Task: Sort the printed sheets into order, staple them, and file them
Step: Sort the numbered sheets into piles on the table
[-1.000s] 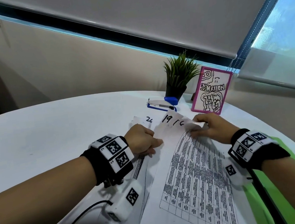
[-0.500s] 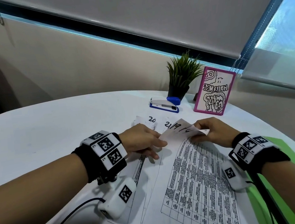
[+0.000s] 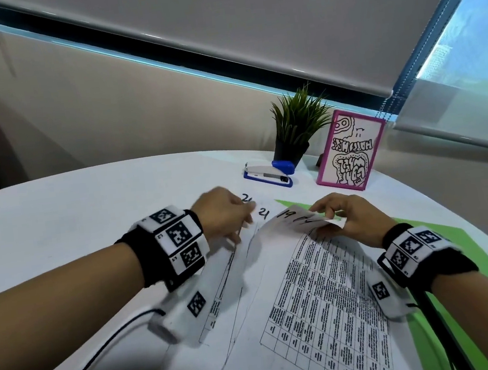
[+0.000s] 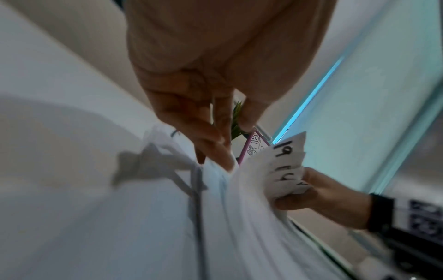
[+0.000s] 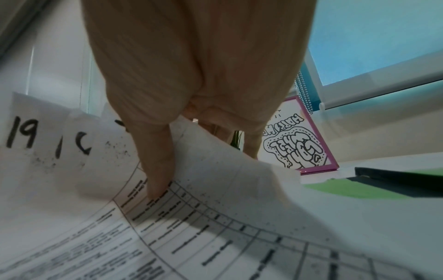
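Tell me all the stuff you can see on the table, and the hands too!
Table: one, white, under everything.
Printed sheets: several, exact count unclear, white with black tables, spread in front; handwritten numbers such as 19 and 21 at their far corners.
Folder: one, green, under the sheets on the right.
Stapler: one, blue and white, far side by the plant.
Plant: one, green in a black pot, far edge.
Picture frame: one, pink, right of the plant.
Left hand: fingertips on the left sheets.
Right hand: pinches lifted sheet corners.
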`<state>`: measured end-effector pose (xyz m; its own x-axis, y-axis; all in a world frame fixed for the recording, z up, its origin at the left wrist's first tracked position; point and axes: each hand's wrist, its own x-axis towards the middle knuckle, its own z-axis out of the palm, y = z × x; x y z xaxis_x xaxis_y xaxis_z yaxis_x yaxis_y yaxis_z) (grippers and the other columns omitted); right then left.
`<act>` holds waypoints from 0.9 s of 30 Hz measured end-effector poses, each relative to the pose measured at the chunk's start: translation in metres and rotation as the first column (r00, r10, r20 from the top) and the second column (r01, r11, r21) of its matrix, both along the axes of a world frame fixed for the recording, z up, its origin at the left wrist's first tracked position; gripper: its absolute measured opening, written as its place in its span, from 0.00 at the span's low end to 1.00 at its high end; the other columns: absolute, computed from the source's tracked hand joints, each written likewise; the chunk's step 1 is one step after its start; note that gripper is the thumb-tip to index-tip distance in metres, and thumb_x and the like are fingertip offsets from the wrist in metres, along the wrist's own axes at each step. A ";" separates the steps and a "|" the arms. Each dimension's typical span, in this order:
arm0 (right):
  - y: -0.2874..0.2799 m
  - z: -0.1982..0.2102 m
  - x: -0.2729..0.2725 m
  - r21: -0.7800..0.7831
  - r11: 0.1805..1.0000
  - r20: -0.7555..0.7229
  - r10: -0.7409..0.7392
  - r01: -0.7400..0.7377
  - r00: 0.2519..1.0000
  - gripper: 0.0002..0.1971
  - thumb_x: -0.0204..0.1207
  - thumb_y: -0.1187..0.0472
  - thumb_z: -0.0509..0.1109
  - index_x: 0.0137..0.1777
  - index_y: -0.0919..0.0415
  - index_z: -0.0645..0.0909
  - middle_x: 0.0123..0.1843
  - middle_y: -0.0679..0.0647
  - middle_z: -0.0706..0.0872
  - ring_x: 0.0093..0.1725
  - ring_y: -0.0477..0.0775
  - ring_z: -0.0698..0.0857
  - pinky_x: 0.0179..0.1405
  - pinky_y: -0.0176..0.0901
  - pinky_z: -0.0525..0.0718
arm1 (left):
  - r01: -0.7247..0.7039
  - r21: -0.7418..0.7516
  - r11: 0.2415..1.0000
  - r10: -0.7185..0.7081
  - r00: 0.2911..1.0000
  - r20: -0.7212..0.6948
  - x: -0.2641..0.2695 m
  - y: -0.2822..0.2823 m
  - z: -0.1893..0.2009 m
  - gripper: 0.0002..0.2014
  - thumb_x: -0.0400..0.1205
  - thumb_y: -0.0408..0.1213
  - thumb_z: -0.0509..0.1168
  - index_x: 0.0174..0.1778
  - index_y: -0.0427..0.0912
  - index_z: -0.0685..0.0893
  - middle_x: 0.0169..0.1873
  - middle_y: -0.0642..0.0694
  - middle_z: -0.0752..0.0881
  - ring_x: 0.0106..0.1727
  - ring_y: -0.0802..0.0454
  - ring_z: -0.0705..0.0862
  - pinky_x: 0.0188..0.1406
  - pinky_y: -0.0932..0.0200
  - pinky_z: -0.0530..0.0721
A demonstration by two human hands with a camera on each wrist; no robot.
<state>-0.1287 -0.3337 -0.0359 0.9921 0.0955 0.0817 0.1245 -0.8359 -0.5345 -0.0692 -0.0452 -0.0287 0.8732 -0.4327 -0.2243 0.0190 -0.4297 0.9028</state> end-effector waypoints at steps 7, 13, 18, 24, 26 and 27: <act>0.001 0.009 -0.008 0.039 0.999 -0.064 0.020 -0.017 0.998 0.11 0.68 0.65 0.81 0.37 0.63 0.79 0.35 0.55 0.86 0.36 0.52 0.83 0.42 0.50 0.81 | -0.034 0.590 0.807 -0.259 0.877 0.404 0.064 -0.012 0.010 0.23 0.76 0.36 0.69 0.69 0.43 0.80 0.64 0.44 0.83 0.64 0.43 0.82 0.58 0.56 0.81; -0.001 0.014 -0.011 0.034 0.999 -0.108 0.031 -0.027 0.994 0.07 0.69 0.68 0.79 0.41 0.57 0.88 0.40 0.48 0.92 0.43 0.46 0.89 0.48 0.39 0.84 | 0.007 0.475 0.880 -0.229 0.883 0.410 0.063 -0.031 0.005 0.04 0.72 0.39 0.72 0.40 0.51 0.85 0.41 0.48 0.87 0.46 0.46 0.85 0.40 0.61 0.77; 0.001 0.007 -0.012 0.146 0.989 -0.146 0.031 -0.010 0.989 0.04 0.69 0.76 0.76 0.38 0.69 0.86 0.46 0.50 0.93 0.51 0.46 0.90 0.54 0.34 0.84 | -0.095 0.210 0.973 -0.039 0.829 0.558 0.057 -0.031 0.015 0.10 0.76 0.41 0.74 0.39 0.42 0.79 0.40 0.43 0.84 0.45 0.44 0.81 0.40 0.59 0.75; 0.000 0.003 -0.011 0.051 0.998 -0.109 0.046 -0.040 0.993 0.06 0.71 0.71 0.77 0.39 0.60 0.87 0.39 0.49 0.92 0.41 0.43 0.88 0.49 0.40 0.83 | 0.192 0.244 0.951 -0.218 0.973 0.082 0.056 0.005 0.012 0.13 0.71 0.42 0.77 0.44 0.36 0.88 0.40 0.39 0.92 0.43 0.42 0.92 0.50 0.46 0.90; -0.002 0.002 -0.010 0.005 1.000 -0.099 0.030 -0.029 0.995 0.06 0.71 0.68 0.78 0.42 0.56 0.88 0.40 0.51 0.92 0.43 0.52 0.89 0.49 0.51 0.86 | 0.335 0.317 0.888 -0.334 0.941 -0.058 0.050 0.018 0.011 0.10 0.75 0.35 0.76 0.46 0.32 0.88 0.40 0.39 0.92 0.41 0.43 0.92 0.46 0.50 0.91; -0.002 0.002 -0.009 0.008 1.000 -0.100 0.024 -0.023 0.995 0.05 0.71 0.66 0.78 0.44 0.56 0.89 0.42 0.52 0.92 0.45 0.57 0.89 0.51 0.57 0.87 | 0.349 0.355 0.867 -0.348 0.935 -0.070 0.048 0.022 0.011 0.08 0.76 0.33 0.75 0.45 0.32 0.88 0.40 0.38 0.92 0.40 0.42 0.91 0.43 0.52 0.91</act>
